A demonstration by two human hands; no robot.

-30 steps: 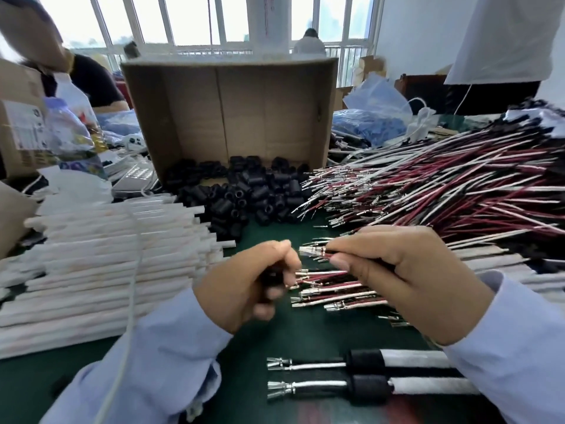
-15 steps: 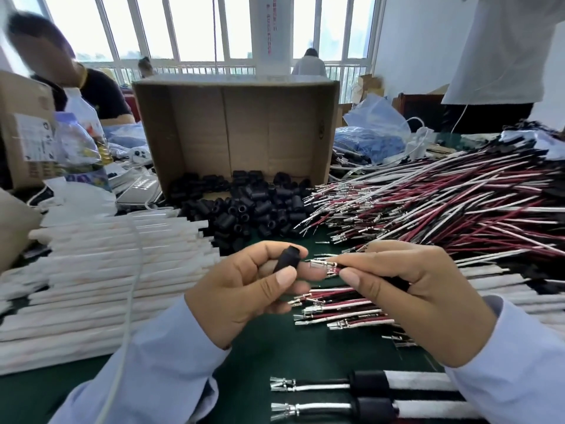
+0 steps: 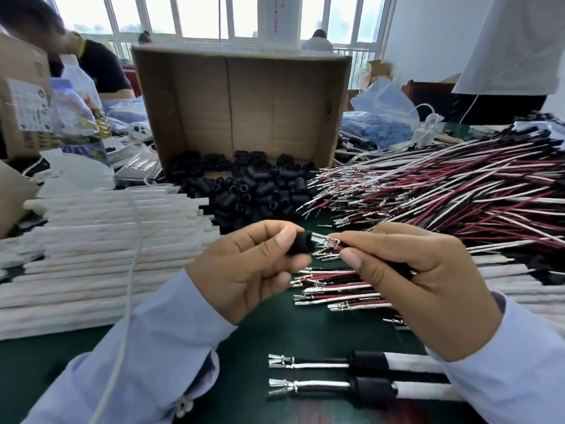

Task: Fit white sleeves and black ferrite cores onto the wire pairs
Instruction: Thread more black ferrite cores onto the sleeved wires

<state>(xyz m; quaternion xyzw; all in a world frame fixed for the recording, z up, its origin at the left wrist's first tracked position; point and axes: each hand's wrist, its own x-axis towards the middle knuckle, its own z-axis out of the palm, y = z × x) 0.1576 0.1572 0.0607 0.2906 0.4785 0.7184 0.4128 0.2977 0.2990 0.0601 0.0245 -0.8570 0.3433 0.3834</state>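
Observation:
My left hand (image 3: 247, 270) pinches a black ferrite core (image 3: 301, 244) between thumb and fingers. My right hand (image 3: 428, 289) pinches a wire pair (image 3: 328, 242) near its metal terminals, whose tips are at the core's opening. Below the hands lie several loose wire pairs (image 3: 333, 289) on the green table. Two finished pairs with black cores and white sleeves (image 3: 370, 374) lie at the front. A stack of white sleeves (image 3: 101, 240) is on the left and a heap of black cores (image 3: 250, 188) lies behind the hands.
An open cardboard box (image 3: 244, 99) stands on its side behind the cores. A big pile of red, white and black wires (image 3: 443, 191) fills the right. Bottles and a box stand at the far left, plastic bags at the back right. People are beyond the table.
My left hand has turned the core so its opening faces the wire pair. My right hand has brought the terminals up to that opening. Both hands sit a little higher and closer together.

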